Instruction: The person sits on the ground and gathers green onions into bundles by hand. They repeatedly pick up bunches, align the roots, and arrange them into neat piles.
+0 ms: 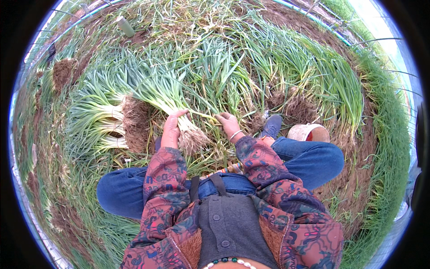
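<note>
My left hand (172, 129) grips a bunch of leafy green allium plants (174, 104) by their white stems, with the pale roots (194, 139) hanging toward me. Pinched in the fingers of my right hand (229, 125) is a yellowed leaf (203, 115) that stretches across to the bunch. To the left lie several bundles with white stems (112, 126), their brown roots (134, 124) turned to the right. Beyond both hands, loose green plants (220, 74) cover the ground.
A white bucket (317, 132) with something red inside stands beside my right knee. Uprooted plants with soil-brown roots (299, 107) lie beyond it. A pale green bottle (125, 27) is at the far left. Growing plants (386, 151) line the right side, near a plastic-sheet wall (404, 97).
</note>
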